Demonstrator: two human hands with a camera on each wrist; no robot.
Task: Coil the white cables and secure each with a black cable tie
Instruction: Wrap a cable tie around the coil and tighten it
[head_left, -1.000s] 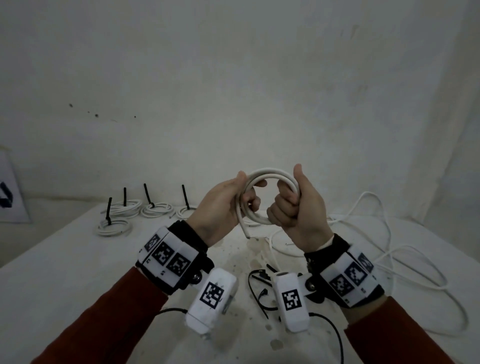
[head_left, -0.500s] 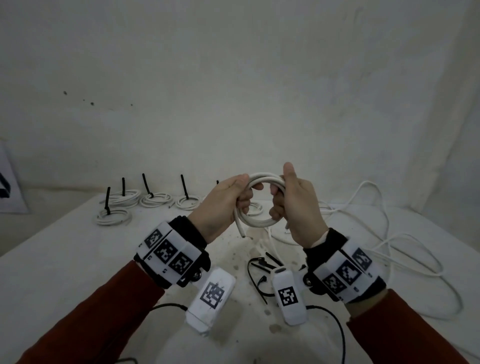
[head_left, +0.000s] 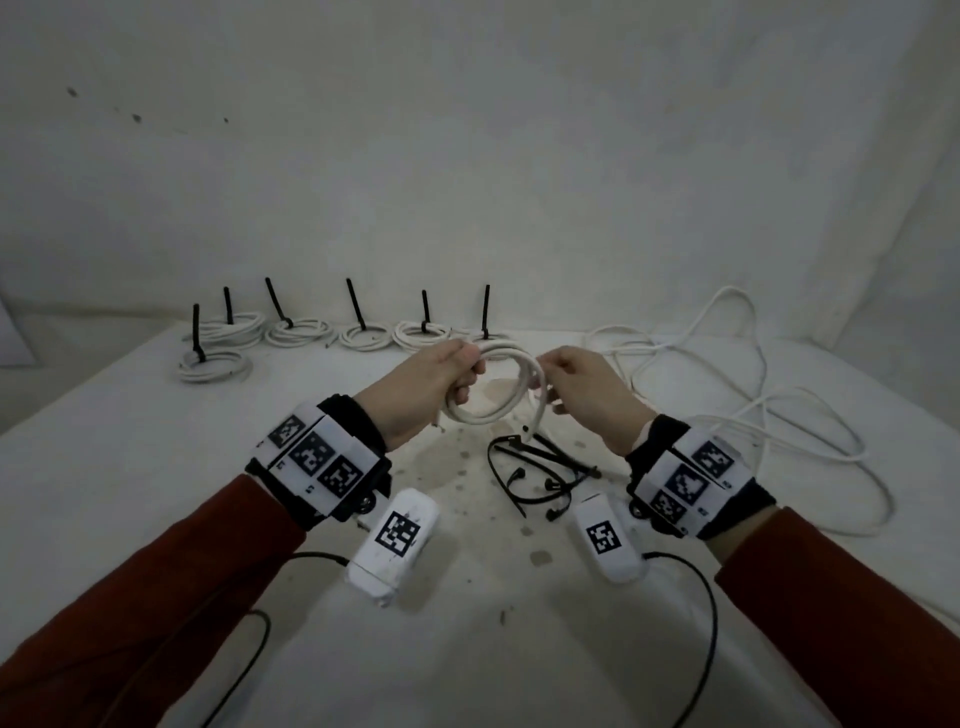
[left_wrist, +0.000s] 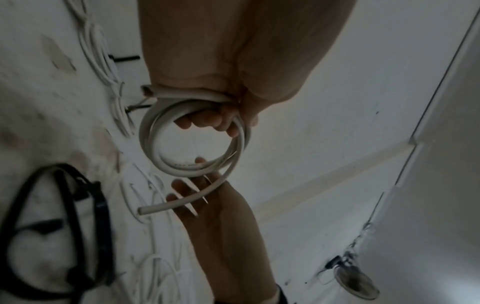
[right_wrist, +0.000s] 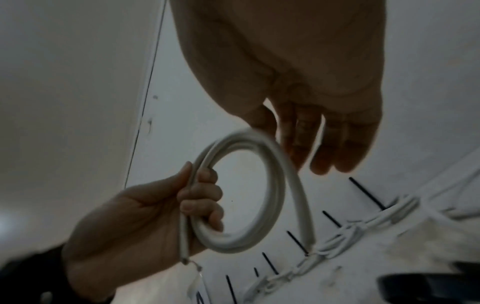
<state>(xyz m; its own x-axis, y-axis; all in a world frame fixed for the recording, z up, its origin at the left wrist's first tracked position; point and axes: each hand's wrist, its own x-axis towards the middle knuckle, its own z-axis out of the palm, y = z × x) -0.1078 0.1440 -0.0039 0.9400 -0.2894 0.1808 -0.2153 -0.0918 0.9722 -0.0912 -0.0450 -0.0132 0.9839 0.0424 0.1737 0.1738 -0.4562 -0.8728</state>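
Observation:
A small coil of white cable (head_left: 480, 418) hangs in the air between both hands, above the table's middle. My left hand (head_left: 441, 384) grips its left side, fingers curled through the loop (left_wrist: 207, 123). My right hand (head_left: 576, 387) pinches the right side lightly between thumb and nearly straight fingers (right_wrist: 324, 144). One loose cable end (head_left: 540, 415) sticks down out of the coil (right_wrist: 279, 195). Several black cable ties (head_left: 524, 478) lie loose on the table just below the hands.
Several tied coils (head_left: 296, 332) with upright black tie tails stand in a row along the back edge of the white table (head_left: 156, 467). Loose white cables (head_left: 753, 415) sprawl over the right side. A white wall rises behind.
Both hands have come down closer to the table with the coil. My right hand went from a full fist round the coil to a light finger pinch, and one cable end now hangs free.

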